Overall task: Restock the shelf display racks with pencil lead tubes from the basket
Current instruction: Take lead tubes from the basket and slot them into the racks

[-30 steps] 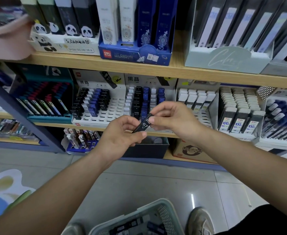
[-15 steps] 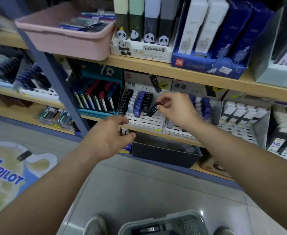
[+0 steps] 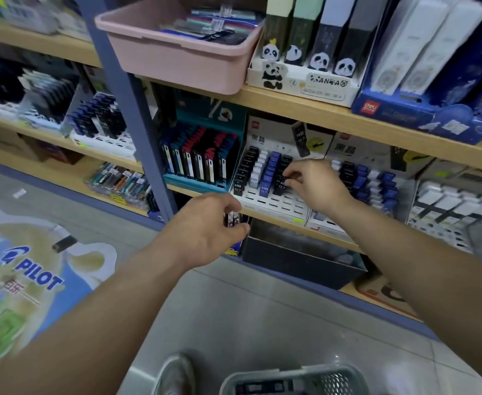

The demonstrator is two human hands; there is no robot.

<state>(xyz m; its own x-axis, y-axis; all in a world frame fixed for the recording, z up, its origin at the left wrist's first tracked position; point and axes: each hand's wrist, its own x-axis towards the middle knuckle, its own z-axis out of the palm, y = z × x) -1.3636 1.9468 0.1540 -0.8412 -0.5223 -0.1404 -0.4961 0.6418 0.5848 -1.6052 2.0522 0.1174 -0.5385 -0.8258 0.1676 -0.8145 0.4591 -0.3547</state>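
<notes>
Nearest my feet sits one grey perforated basket [image 3: 291, 376], and inside it I can make out a few dark pencil lead tubes [image 3: 258, 387], too blurred to count. One grey shoe [image 3: 174, 374] stands on the tiled floor just beside it. Above that the left hand [image 3: 205, 232] hovers in front of the shelf edge, its grip loosely curled with thumb and forefinger close together, and I see nothing in it. Further in, the right hand [image 3: 316, 183] reaches to a white display rack [image 3: 274, 202] on the middle shelf, its grip pinched around a black tube [image 3: 280, 185] marked HB, at the front of the rack's fourth column. Whether that tube is seated in a slot I cannot tell. The rack holds four columns of tubes: black, white, blue, black, with bare slots in the rows in front of them. A second white rack [image 3: 319, 223] stands touching its right side, stocked with black, blue and white tubes. Left of the first rack is a teal display box [image 3: 194, 182] of flat cases. Under the shelf sits one dark bin [image 3: 299, 255]. On the upper shelf a pink tub [image 3: 177, 61] holds packets of pens, and beside it a white box [image 3: 302, 86] carries four upright panda packs.
</notes>
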